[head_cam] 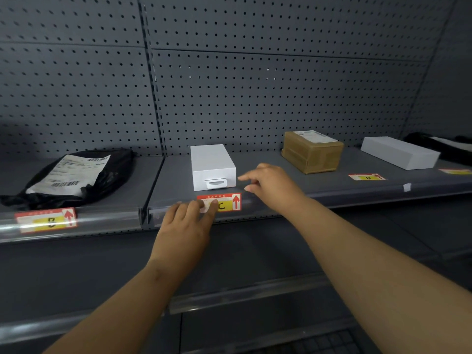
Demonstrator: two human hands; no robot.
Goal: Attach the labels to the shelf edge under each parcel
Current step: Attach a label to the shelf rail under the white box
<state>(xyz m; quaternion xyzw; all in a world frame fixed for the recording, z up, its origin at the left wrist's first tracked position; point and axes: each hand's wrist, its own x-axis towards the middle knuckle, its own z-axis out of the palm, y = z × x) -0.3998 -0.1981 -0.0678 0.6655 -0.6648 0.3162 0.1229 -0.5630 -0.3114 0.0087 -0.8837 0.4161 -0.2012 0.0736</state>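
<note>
Labels here are small against the grey pegboard wall (255,85), which fills the whole upper half of the view. Under it runs a long grey shelf (258,157) in two sections, with a clear strip along the shelf edge (357,194).

On the left section lies a black bag parcel (109,177) with a white shipping paper on top. On the right section stand a white box (212,162), then a brown carton (314,154), then a flat white box (401,152). At the far right is one more dark parcel (444,146), probably also a bag, but the view there is too dim to be sure.

The left hand (186,223) has its fingers almost straight and presses their tips on the left part of label C (226,203). The right hand (270,186) hovers over the shelf just beside the white box, fingers loosely spread, holding nothing.

Label C sits on the shelf edge directly under the white box. Label B (47,220) sits on the edge under the black bag parcel. Label D (367,177) lies flat on the shelf top, in front of the gap between the brown carton and the flat white box, not on the edge.
</note>
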